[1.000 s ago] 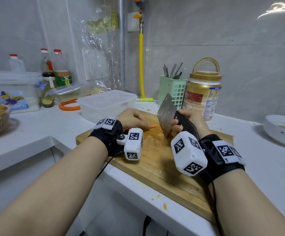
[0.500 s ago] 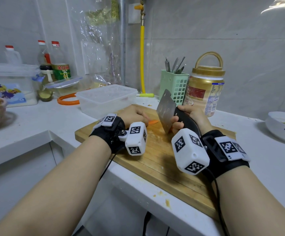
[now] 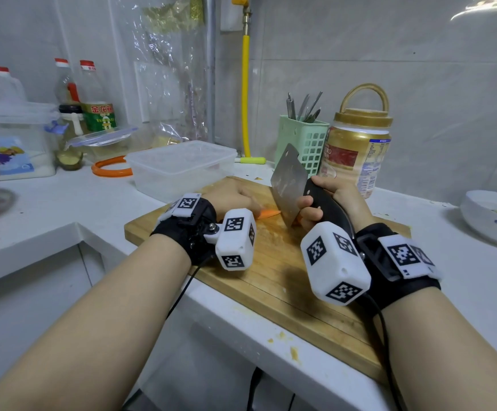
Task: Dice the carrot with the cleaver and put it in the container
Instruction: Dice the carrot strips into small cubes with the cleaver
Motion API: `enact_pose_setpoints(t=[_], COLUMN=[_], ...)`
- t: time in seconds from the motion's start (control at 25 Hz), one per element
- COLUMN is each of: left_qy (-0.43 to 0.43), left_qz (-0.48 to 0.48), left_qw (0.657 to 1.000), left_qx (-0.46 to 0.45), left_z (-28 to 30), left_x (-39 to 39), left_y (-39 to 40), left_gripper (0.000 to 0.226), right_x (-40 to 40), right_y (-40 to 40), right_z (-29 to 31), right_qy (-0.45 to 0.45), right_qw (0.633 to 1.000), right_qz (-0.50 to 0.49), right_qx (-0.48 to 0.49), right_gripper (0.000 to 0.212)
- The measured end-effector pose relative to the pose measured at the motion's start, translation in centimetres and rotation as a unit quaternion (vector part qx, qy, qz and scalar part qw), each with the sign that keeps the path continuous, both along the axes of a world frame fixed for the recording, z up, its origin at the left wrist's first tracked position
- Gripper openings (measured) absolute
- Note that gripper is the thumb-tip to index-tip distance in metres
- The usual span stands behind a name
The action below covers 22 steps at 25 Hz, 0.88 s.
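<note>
Steel cleaver [image 3: 289, 180] lower onto carrot [image 3: 268, 214] than before (right hand [image 3: 335, 203] gripping)

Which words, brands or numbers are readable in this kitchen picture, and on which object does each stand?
"金龙鱼": green label of the oil bottle.
"D": red label of the gold-lidded jar; its other print is too small to read.
Square coded markers on the wrist cubes: patterns, no words.

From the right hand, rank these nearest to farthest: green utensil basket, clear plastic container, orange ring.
From the right hand:
1. Green utensil basket, just behind it.
2. Clear plastic container, across the board, left.
3. Orange ring, farther left.
</note>
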<state>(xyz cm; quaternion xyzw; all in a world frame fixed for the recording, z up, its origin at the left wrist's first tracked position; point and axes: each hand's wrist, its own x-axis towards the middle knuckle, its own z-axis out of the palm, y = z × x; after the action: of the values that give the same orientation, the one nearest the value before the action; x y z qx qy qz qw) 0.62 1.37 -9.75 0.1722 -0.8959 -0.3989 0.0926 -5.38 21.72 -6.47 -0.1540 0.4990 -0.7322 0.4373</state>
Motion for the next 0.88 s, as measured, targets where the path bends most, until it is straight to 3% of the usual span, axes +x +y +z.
enact_pose_setpoints(t=[0.04, 0.24, 0.88], left_qy=[0.005, 0.017, 0.024], left_qz=[-0.002, -0.018, -0.044], left_qw=[1.000, 1.000, 0.998], left_qx=[0.001, 0.003, -0.024], left_z=[0.0, 0.1, 0.0], left_x=[0.1, 0.2, 0.5], left_y=[0.0, 0.0, 0.0], left_gripper=[0.012, 0.005, 0.008], right_x=[0.0, 0.0, 0.0], right_y=[-0.1, -0.2, -2.0], right_z=[0.0, -0.1, 0.0], right_qy=[0.002, 0.013, 0.088], right_qw=[1.000, 1.000, 0.991], right_qz=[0.001, 0.008, 0.049], right_qx=[0.003, 0.011, 0.090], right_gripper=[0.028, 0.026, 0.017])
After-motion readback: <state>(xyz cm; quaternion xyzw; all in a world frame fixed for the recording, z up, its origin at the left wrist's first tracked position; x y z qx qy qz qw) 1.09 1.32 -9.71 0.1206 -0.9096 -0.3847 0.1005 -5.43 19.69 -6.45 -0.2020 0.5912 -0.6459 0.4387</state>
